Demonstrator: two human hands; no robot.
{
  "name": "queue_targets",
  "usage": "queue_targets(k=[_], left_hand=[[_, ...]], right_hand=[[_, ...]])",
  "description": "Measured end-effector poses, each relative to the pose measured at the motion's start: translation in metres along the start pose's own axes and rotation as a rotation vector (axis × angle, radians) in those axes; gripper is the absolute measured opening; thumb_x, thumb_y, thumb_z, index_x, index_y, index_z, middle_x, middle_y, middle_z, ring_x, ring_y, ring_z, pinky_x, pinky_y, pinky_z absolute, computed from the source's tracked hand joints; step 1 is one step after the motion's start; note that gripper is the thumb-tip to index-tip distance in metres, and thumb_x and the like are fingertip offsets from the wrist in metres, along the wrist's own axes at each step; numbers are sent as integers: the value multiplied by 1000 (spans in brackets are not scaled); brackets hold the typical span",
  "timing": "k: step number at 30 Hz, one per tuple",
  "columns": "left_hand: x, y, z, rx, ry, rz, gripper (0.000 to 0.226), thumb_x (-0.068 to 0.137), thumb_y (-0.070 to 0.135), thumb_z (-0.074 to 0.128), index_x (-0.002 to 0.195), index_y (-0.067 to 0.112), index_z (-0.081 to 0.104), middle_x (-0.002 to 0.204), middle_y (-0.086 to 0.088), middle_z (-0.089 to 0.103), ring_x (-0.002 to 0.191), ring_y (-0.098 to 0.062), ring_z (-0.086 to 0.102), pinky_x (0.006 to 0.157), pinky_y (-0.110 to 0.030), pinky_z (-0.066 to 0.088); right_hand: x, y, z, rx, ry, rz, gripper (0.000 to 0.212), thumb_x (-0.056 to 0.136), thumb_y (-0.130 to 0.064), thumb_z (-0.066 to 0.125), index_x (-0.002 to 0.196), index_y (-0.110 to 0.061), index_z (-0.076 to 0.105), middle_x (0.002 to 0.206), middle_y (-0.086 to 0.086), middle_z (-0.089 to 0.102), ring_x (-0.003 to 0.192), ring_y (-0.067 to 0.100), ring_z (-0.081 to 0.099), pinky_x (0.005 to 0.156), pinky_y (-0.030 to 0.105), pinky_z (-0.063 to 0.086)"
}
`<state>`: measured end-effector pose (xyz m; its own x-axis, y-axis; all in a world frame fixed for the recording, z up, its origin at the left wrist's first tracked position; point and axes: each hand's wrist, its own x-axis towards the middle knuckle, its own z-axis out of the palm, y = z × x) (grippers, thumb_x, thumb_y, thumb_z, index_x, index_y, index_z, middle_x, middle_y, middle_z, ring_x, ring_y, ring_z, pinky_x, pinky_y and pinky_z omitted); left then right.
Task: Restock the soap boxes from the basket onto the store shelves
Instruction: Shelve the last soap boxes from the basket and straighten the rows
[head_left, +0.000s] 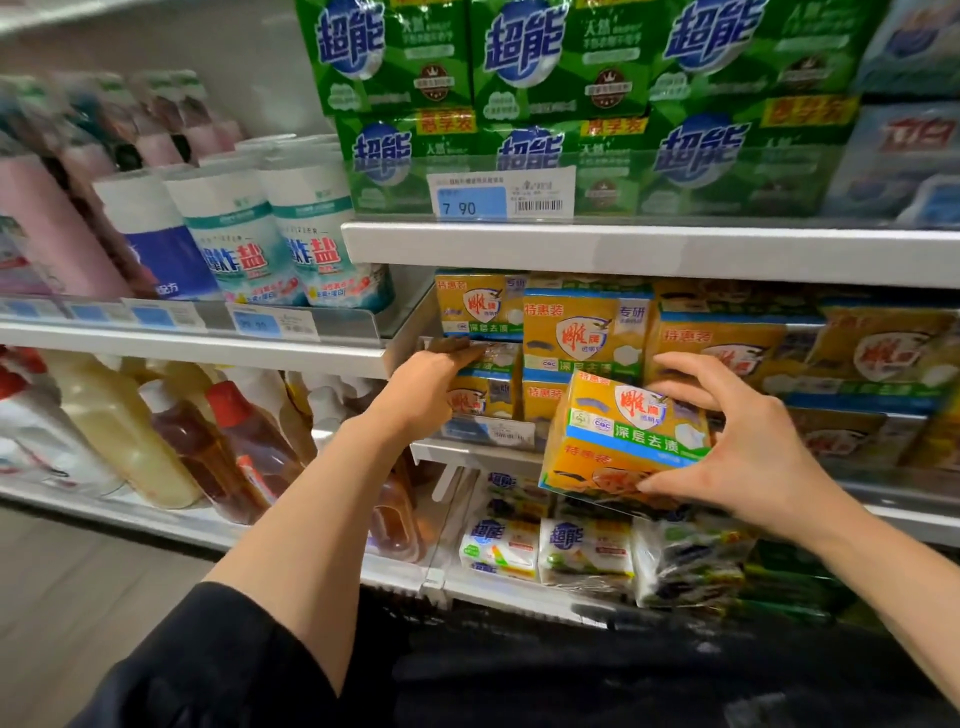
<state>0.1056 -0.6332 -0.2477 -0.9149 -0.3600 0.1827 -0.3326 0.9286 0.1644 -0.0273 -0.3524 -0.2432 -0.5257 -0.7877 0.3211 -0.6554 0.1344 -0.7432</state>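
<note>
Soap box, yellow cardboard with a blue band (626, 439), is sitting tilted in my right hand (748, 441), thumb under and fingers curled over it, just before the white metal shelf (571, 249). My left hand (426, 387) is reaching straight-fingered, touching the stacked yellow soap boxes (584, 332). Beyond, six green soap packs (561, 57) are filling the upper shelf; three white salt canisters (234, 234) are standing left.

Up top you have green detergent packs (566, 67) stacked two high, with a price tag (501, 193) reading 7 90 in front of them; to your left stand white and teal canisters (270, 228) beside a blue and white one (156, 244) and pink bottles (47, 223); below those you see amber bottles (244, 447) and a cream bottle (119, 426); lowest, near the middle, lie white soap packs (540, 545); the floor (67, 587) shows grey at lower left.
</note>
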Motion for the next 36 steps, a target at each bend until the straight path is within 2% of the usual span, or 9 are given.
queue_targets(k=[4, 9, 13, 16, 19, 24, 29, 33, 36], left_hand=[[-11, 0, 0, -28, -20, -8, 59, 93, 5, 58, 147, 15, 37, 143, -11, 50, 126, -27, 52, 106, -34, 42], [-38, 12, -3, -197, 179, -55, 57, 86, -4, 62, 139, 9, 49, 135, -11, 56, 123, -27, 55, 100, -30, 44], [-58, 29, -21, -536, 136, 11, 89, 66, 25, 87, 143, 17, 45, 140, 5, 51, 128, -10, 49, 104, -24, 42], [-67, 45, -29, -690, 14, 104, 103, 58, 48, 87, 146, 26, 40, 145, 13, 47, 136, -3, 40, 110, -28, 35], [-72, 59, -29, -713, 7, 122, 107, 55, 55, 86, 146, 25, 39, 143, 13, 48, 135, -3, 41, 111, -27, 33], [-72, 79, -28, -806, 19, 75, 95, 63, 31, 85, 145, 25, 37, 134, 13, 56, 125, 2, 50, 102, -15, 41], [-67, 79, -27, -941, 7, -26, 89, 67, 27, 79, 145, 25, 37, 129, 9, 58, 120, -2, 55, 98, -33, 51], [-65, 75, -27, -940, -17, -49, 92, 64, 29, 81, 145, 23, 39, 128, 6, 57, 115, -9, 59, 86, -31, 57], [-64, 76, -29, -952, 12, -78, 76, 69, 23, 81, 137, 17, 47, 121, 0, 63, 107, -10, 65, 75, -28, 58]], right_hand=[[-1, 1, 1, 3, -6, 15, 104, 44, -13, 94, 133, -30, 43, 120, -10, 56, 102, -21, 48, 68, 5, 50], [-1, -5, 1, 17, 9, 12, 106, 43, -14, 95, 134, -30, 43, 124, -5, 58, 102, -14, 52, 73, 13, 55], [-1, -15, 3, 52, 41, -17, 106, 42, -13, 96, 132, -35, 44, 123, -6, 61, 106, -12, 55, 76, 19, 57], [-1, -22, 7, 62, 66, -58, 104, 46, -9, 94, 134, -33, 43, 126, -4, 61, 107, -11, 55, 76, 21, 57], [1, -26, 12, 72, 83, -89, 103, 48, -7, 92, 135, -33, 43, 128, -2, 60, 108, -11, 55, 76, 25, 59], [4, -30, 15, 98, 76, -92, 104, 47, -13, 93, 136, -33, 42, 127, -4, 60, 108, -11, 55, 77, 25, 59], [10, -29, 14, 152, 47, -48, 112, 44, -26, 95, 139, -35, 37, 122, -9, 62, 114, 3, 58, 84, 33, 58], [12, -30, 16, 201, 4, -40, 110, 48, -27, 93, 142, -34, 35, 122, -9, 62, 116, 1, 56, 82, 31, 58], [12, -33, 19, 217, 17, -41, 105, 50, -39, 86, 142, -34, 35, 121, -9, 64, 114, 0, 57, 80, 28, 58]])
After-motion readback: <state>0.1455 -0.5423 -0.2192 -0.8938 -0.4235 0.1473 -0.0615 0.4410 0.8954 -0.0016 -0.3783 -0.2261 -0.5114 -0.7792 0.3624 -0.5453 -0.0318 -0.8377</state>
